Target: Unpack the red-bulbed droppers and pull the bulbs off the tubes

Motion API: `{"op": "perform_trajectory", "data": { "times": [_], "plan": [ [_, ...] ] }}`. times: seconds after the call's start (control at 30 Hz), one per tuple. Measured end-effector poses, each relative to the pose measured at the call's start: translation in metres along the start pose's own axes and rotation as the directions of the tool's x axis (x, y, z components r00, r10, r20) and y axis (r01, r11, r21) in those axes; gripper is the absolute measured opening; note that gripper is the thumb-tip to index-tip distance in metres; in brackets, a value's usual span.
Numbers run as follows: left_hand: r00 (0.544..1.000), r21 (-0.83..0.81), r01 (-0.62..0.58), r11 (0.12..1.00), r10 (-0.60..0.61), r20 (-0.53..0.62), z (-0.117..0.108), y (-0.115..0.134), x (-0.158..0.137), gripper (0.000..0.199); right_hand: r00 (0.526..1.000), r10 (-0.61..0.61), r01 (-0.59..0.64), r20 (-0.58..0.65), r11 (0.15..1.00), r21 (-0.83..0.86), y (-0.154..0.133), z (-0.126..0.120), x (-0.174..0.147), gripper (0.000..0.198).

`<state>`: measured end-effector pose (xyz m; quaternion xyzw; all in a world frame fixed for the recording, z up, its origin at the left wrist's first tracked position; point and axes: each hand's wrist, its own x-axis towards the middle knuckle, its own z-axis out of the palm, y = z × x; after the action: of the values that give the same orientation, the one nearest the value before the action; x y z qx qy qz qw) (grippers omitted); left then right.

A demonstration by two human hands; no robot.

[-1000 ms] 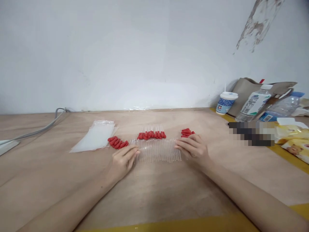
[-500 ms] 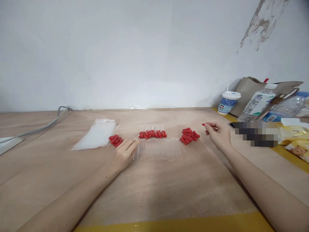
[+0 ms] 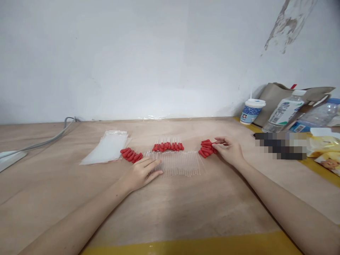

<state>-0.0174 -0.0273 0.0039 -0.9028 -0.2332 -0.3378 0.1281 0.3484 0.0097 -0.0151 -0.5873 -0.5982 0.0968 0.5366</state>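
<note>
My left hand [image 3: 143,171] lies with its fingers stretched out over the left end of a row of thin clear tubes [image 3: 183,163]. Beside its knuckles is a small heap of red rubber bulbs [image 3: 130,155]. At the right, my right hand [image 3: 230,152] pinches a red rubber bulb [image 3: 213,143] at the edge of another heap of red bulbs [image 3: 205,148]. Between the hands, behind the bare tubes, lies a row of clear droppers with red bulbs [image 3: 168,146] on their near ends.
Clear plastic bags [image 3: 106,148] lie left of the tubes. A grey cable [image 3: 50,140] runs along the far left. On the right stand a paper cup [image 3: 251,112], a plastic bottle [image 3: 284,113] and a grey bag [image 3: 268,95]. Yellow tape [image 3: 191,244] marks the near edge.
My right hand has moved left to the right heap with the red bulb. My left hand has shifted right and its fingers have spread over the tubes, uncovering more of the left heap.
</note>
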Motion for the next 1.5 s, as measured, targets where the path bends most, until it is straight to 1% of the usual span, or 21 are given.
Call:
{"op": "perform_trajectory", "data": {
  "times": [0.1,0.17,0.27,0.33,0.37,0.43,0.47,0.53,0.6,0.67,0.73,0.8,0.9,1.03,1.17,1.27,1.3,1.33,1.4,1.43,1.5],
  "plan": [
    [1.0,-0.075,0.013,0.997,-0.014,-0.006,-0.003,0.001,0.0,0.04,0.994,-0.093,0.096,0.056,0.994,-0.053,0.001,0.0,-0.003,0.032],
    [0.999,-0.091,0.04,0.995,-0.042,-0.016,-0.005,0.001,0.0,0.039,0.994,-0.091,0.094,0.058,0.994,-0.061,0.002,-0.001,-0.004,0.031],
    [0.995,-0.113,0.089,0.99,-0.093,-0.028,-0.005,0.0,-0.002,0.03,0.999,-0.008,0.005,-0.04,0.998,-0.054,0.003,-0.004,-0.004,0.033],
    [0.993,-0.139,0.109,0.984,-0.113,-0.02,-0.004,0.0,-0.002,0.026,0.993,0.01,-0.018,-0.12,0.997,-0.07,0.0,-0.006,-0.004,0.034],
    [0.993,-0.15,0.118,0.982,-0.121,-0.012,-0.004,-0.001,-0.002,0.024,0.988,-0.014,-0.001,-0.153,0.996,-0.092,-0.003,-0.006,-0.004,0.032],
    [0.992,-0.166,0.125,0.978,-0.126,0.004,-0.003,-0.001,-0.001,0.023,0.977,-0.127,0.1,-0.173,0.983,-0.154,-0.016,-0.005,-0.004,0.027],
    [0.992,-0.172,0.128,0.977,-0.128,0.009,-0.004,-0.001,-0.001,0.022,0.968,-0.208,0.179,-0.143,0.965,-0.191,-0.024,-0.003,-0.004,0.024],
    [0.992,-0.18,0.127,0.975,-0.127,0.013,-0.005,-0.001,0.0,0.022,0.943,-0.333,0.326,0.011,0.915,-0.239,-0.045,0.007,-0.004,0.021],
    [0.992,-0.181,0.126,0.975,-0.127,0.005,-0.005,-0.001,0.0,0.022,0.908,-0.357,0.412,0.218,0.857,-0.31,-0.067,0.021,-0.005,0.02],
    [0.991,-0.173,0.129,0.976,-0.132,-0.005,-0.006,-0.001,0.0,0.023,0.879,-0.33,0.452,0.344,0.807,-0.381,-0.087,0.039,-0.006,0.02],
    [0.99,-0.16,0.138,0.977,-0.142,-0.012,-0.006,-0.001,-0.001,0.023,0.875,-0.257,0.437,0.411,0.784,-0.441,-0.099,0.056,-0.007,0.022],
    [0.988,-0.148,0.148,0.978,-0.152,-0.014,-0.005,-0.001,-0.001,0.022,0.876,-0.195,0.414,0.441,0.774,-0.48,-0.105,0.069,-0.006,0.023],
    [0.988,-0.14,0.153,0.978,-0.156,-0.013,-0.005,0.0,-0.001,0.021,0.877,-0.167,0.4,0.451,0.774,-0.491,-0.105,0.079,-0.005,0.024],
    [0.988,-0.145,0.151,0.978,-0.153,-0.005,-0.004,0.0,0.0,0.021,0.895,-0.152,0.363,0.42,0.795,-0.486,-0.103,0.083,-0.008,0.028],
    [0.989,-0.149,0.147,0.978,-0.149,0.0,-0.004,0.001,-0.001,0.021,0.942,-0.093,0.244,0.323,0.85,-0.467,-0.109,0.083,-0.011,0.03],
    [0.99,-0.155,0.144,0.977,-0.143,0.016,-0.005,0.0,-0.002,0.021,0.961,-0.031,0.149,0.273,0.893,-0.424,-0.109,0.074,-0.012,0.032],
    [0.99,-0.153,0.141,0.978,-0.139,0.019,-0.005,0.0,-0.002,0.021,0.965,-0.033,0.135,0.259,0.913,-0.386,-0.108,0.069,-0.013,0.031],
    [0.99,-0.144,0.139,0.98,-0.138,0.018,-0.005,0.0,-0.002,0.022,0.968,-0.062,0.144,0.243,0.931,-0.335,-0.105,0.062,-0.014,0.03],
    [0.99,-0.1,0.136,0.986,-0.138,-0.02,-0.004,0.002,-0.001,0.026,0.952,-0.214,0.263,0.219,0.938,-0.226,-0.099,0.048,-0.018,0.024],
    [0.989,-0.067,0.134,0.989,-0.138,-0.055,-0.004,0.003,-0.001,0.029,0.92,-0.326,0.367,0.217,0.911,-0.189,-0.096,0.041,-0.022,0.02],
    [0.983,0.01,0.129,0.992,-0.126,-0.134,-0.004,0.006,0.002,0.037,0.807,-0.538,0.581,0.242,0.796,-0.171,-0.092,0.03,-0.032,0.014]
  ]
}}
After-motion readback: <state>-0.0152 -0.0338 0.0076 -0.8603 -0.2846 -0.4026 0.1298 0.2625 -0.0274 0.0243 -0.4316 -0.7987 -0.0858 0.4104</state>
